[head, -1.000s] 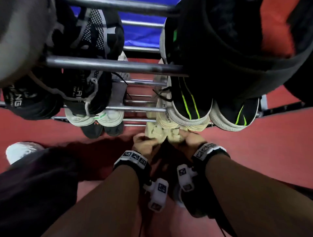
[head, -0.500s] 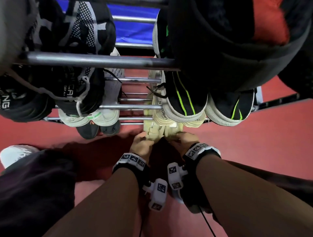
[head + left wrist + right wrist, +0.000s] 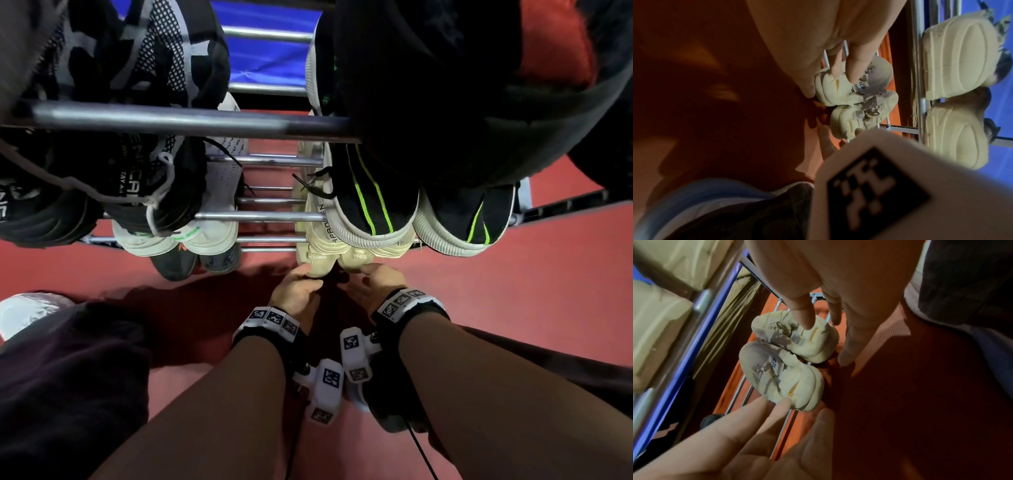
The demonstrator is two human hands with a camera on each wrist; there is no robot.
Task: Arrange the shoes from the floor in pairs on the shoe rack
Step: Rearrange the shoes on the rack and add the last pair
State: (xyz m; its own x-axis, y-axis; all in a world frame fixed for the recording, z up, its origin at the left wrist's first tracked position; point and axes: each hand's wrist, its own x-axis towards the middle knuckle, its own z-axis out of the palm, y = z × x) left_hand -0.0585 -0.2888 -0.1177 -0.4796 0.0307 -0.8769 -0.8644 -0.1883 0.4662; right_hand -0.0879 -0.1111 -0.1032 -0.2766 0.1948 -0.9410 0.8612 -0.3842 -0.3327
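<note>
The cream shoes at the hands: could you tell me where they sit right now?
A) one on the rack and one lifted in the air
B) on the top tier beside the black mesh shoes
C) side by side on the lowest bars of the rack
C: both wrist views show the cream shoes side by side on the lowest bars of the rack, with the left hand and right hand at their heels.

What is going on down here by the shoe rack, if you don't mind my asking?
A person is crouched at the rack, setting a cream pair of shoes side by side on its lowest rung. The left hand has straight fingertips on the heel of one shoe, and the right hand reaches with straight fingers to the other. Black, white and green-striped pairs already fill the rungs above.
</note>
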